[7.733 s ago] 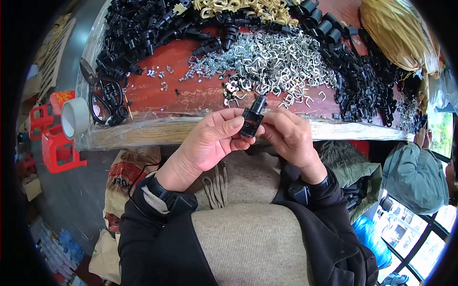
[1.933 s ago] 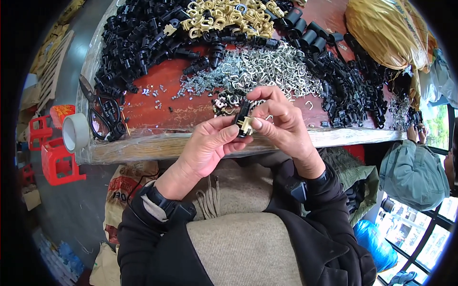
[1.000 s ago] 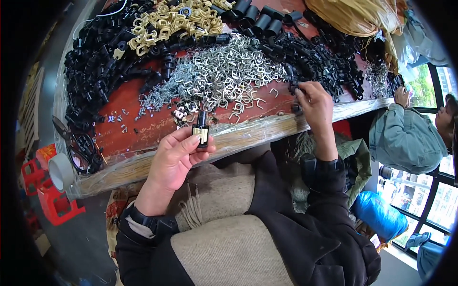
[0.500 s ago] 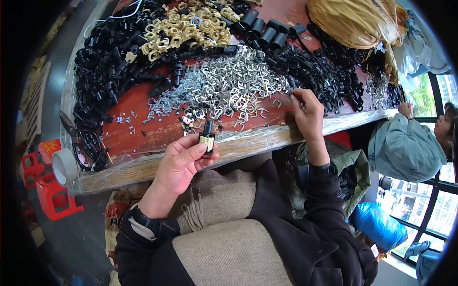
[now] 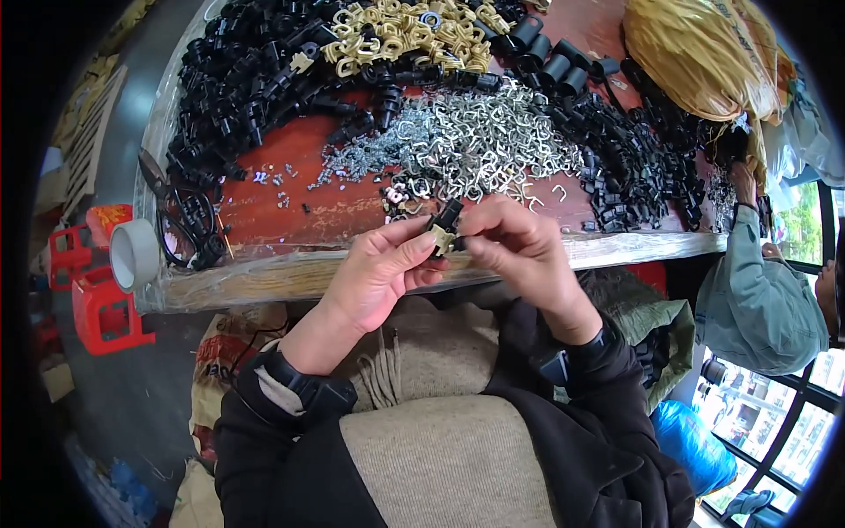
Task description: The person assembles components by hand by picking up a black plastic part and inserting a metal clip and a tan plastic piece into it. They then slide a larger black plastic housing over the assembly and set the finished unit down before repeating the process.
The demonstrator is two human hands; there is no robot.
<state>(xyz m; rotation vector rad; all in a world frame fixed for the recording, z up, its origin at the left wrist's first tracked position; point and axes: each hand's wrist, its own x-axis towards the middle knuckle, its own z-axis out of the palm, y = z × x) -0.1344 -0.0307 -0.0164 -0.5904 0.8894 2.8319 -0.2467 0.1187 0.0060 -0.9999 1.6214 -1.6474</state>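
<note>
Near the table's front edge, my left hand (image 5: 380,275) grips a black plastic fitting with a cream clip (image 5: 442,238) around it, its narrow black end tilted up to the right. My right hand (image 5: 526,255) has come close against the fitting's right side, thumb and forefinger pinched together. A small dark piece seems to show at those fingertips, but its kind cannot be made out. Just beyond my hands lies a heap of silvery U-shaped metal clips (image 5: 493,141), with small grey screws (image 5: 374,151) on its left.
Black plastic parts (image 5: 238,79), cream rings (image 5: 405,35) and black tubes (image 5: 554,70) cover the table's far side. Small black pieces (image 5: 620,167) lie to the right. Scissors (image 5: 180,207) and a tape roll (image 5: 135,254) sit at the left corner. A co-worker (image 5: 748,299) sits at the right.
My right hand has moved left from the edge of the small black pieces to the fitting in my left hand. The fitting now leans to the right. The head view has shifted.
</note>
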